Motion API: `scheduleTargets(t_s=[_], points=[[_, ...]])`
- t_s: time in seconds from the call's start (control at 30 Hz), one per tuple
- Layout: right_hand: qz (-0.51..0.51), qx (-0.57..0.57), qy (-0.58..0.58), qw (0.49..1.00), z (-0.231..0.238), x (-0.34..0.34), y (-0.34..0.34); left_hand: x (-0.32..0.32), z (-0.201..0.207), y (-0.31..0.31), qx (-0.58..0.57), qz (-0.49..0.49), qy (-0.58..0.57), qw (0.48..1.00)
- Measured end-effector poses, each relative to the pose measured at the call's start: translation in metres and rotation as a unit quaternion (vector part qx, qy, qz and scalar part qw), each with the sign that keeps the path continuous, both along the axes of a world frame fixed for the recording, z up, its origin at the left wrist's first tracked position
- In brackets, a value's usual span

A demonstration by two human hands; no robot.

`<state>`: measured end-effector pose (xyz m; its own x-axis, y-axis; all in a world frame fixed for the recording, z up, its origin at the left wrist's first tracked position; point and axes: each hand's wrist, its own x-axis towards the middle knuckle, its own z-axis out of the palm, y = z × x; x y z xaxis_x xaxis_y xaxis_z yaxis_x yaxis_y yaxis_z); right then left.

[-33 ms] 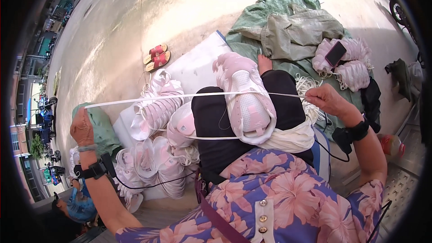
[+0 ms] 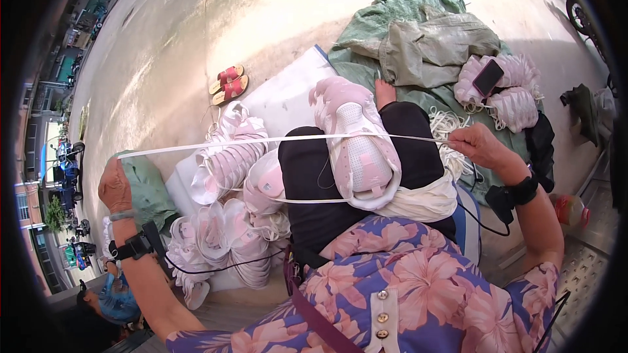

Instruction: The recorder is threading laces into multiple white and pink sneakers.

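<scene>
Left hand: the left hand (image 2: 116, 187) is held out wide, wrist raised, fingers clamped on one end of the white lace (image 2: 248, 142).
Laced shoes: pink-and-white shoes (image 2: 230, 150) crowd toward the white sheet's (image 2: 288, 95) left edge, apparently kept within reach.
Lap shoe: a pink-and-white sneaker (image 2: 360, 150) lies on the lap, beyond the sheet's right edge; the black-trousered knees (image 2: 307, 170) seem to steady it.
Lace: stretched taut across the sneaker, probably to keep it straight and even.
Lace bundle: pale laces (image 2: 425, 201) lie beside the sneaker, probably handy there.
Right hand: the right hand (image 2: 481, 145) turns inward, elbow bent, fingers pinched together on the lace.
</scene>
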<state>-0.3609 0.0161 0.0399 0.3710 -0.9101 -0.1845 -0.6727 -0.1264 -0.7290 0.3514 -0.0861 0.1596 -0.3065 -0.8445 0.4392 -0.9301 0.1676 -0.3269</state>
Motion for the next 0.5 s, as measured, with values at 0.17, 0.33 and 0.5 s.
scheduleTargets(t_s=[0.17, 0.33, 0.5], points=[[-0.082, 0.0, 0.03, 0.996, 0.041, -0.045, 0.012, 0.028, 0.054, -0.006, -0.002, 0.125, 0.035, 0.992], [-0.088, -0.168, 0.185, 0.964, 0.077, -0.103, -0.003, 0.044, 0.091, -0.011, 0.029, 0.116, 0.093, 0.988], [-0.152, -0.354, 0.285, 0.878, 0.097, -0.201, -0.007, 0.071, 0.103, -0.026, 0.112, 0.132, 0.147, 0.974]])
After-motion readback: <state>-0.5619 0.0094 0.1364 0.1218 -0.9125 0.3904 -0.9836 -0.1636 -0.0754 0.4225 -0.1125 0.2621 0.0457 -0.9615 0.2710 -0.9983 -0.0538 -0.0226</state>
